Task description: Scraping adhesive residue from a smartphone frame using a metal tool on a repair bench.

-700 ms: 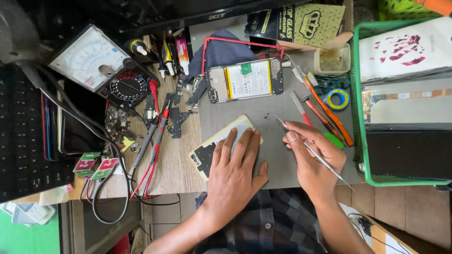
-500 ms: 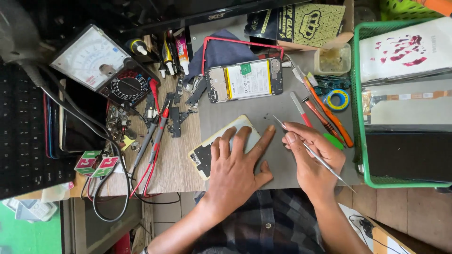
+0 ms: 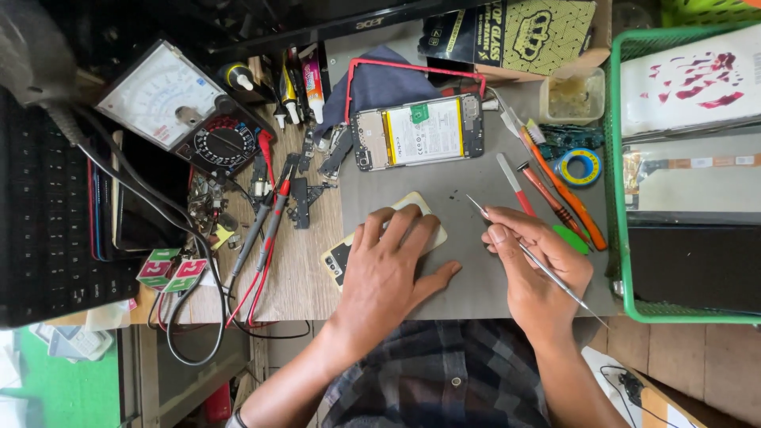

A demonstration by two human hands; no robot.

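Right hand (image 3: 533,273) pinches thin metal tweezers (image 3: 523,252), left hand (image 3: 388,273) flat on the cream phone back cover (image 3: 339,260) on grey mat (image 3: 468,170); opened phone (image 3: 418,131) lies above, battery exposed, reassembly seemingly not started.

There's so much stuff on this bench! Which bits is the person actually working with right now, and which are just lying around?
In use:
- left hand pressing flat on the cream phone back cover
- right hand holding the thin metal tool

Lying about:
- opened phone
- analog multimeter
- screwdrivers
- tape roll
- green basket
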